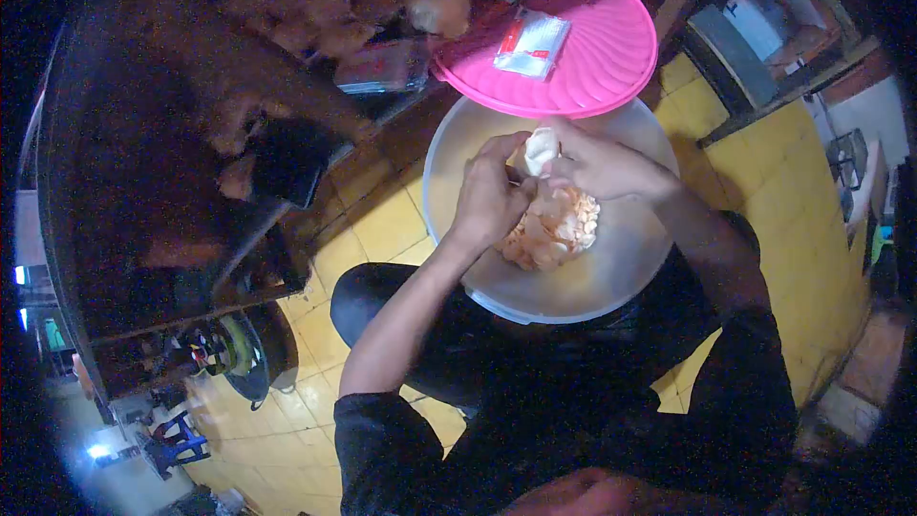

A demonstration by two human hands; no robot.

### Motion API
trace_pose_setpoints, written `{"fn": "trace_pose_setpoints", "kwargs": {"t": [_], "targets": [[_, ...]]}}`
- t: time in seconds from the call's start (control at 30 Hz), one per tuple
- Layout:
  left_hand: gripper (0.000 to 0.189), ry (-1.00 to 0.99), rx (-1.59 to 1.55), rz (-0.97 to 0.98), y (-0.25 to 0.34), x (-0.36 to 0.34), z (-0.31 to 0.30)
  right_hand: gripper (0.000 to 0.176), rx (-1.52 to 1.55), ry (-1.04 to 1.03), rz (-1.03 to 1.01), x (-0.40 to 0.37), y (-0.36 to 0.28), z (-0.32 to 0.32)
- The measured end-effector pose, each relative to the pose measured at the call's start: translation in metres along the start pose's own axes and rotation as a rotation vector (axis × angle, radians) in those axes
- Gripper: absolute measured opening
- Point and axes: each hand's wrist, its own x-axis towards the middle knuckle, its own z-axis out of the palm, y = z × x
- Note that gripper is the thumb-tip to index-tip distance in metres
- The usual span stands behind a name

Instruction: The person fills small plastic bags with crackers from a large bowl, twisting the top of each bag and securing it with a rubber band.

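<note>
Both hands meet over a large translucent tub (pixel 642 258) set between the person's legs. My right hand (pixel 600 164), fingers bent, grips a whitish, rounded cracker (pixel 542 151). Close against it from the other side, my left hand (pixel 492 193) has its fingers curled and the thumb pressed in; I cannot tell exactly what lies between those fingertips. Below the hands, a heap of pale orange crackers (pixel 549 239) lies in the tub, partly covered by the fingers.
A pink ribbed lid (pixel 611 67) overlaps the tub's far rim, with a plastic-wrapped packet (pixel 533 43) on it. More crackers (pixel 439 11) are piled on the dark wooden table (pixel 143 172) at left. Yellow tiles (pixel 783 201) cover the floor; a wooden frame (pixel 731 62) stands at right.
</note>
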Motion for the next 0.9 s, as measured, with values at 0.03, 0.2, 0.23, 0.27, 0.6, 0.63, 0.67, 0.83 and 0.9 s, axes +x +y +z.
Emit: {"fn": "trace_pose_setpoints", "kwargs": {"t": [0.03, 0.2, 0.23, 0.27, 0.6, 0.63, 0.67, 0.83, 0.9], "targets": [[0.051, 0.002, 0.0, 0.0, 0.0, 0.0, -0.001, 0.045, -0.249, 0.075, -0.126, -0.001, -0.004, 0.002], [0.042, -0.019, -0.408, -0.153, 0.004, -0.002, -0.002, 0.041, -0.392, -0.002, 0.084, -0.004, -0.034, 0.007], [0.042, -0.021, -0.406, -0.151, 0.006, 0.0, -0.004, 0.038, -0.445, 0.057, 0.016, -0.005, -0.031, 0.01], [0.037, -0.004, -0.311, -0.18, 0.009, 0.0, -0.006, 0.038, -0.445, 0.059, 0.015, -0.006, -0.031, 0.008], [0.022, 0.141, -0.123, -0.156, 0.007, 0.004, -0.023, 0.026, -0.537, 0.301, -0.149, 0.001, -0.021, 0.007], [0.022, 0.132, -0.12, -0.154, 0.008, 0.004, -0.022, 0.026, -0.484, 0.248, -0.132, 0.002, -0.016, 0.006], [0.023, 0.228, -0.007, -0.014, 0.008, 0.004, -0.02, 0.026, -0.484, 0.254, -0.131, 0.0, -0.012, 0.006], [0.028, 0.223, 0.249, 0.137, 0.011, 0.003, -0.025, 0.026, -0.31, 0.209, -0.135, -0.003, -0.042, 0.009], [0.035, 0.047, -0.321, -0.055, 0.011, 0.003, -0.026, 0.023, -0.409, 0.248, -0.23, -0.003, -0.041, 0.012]]}}
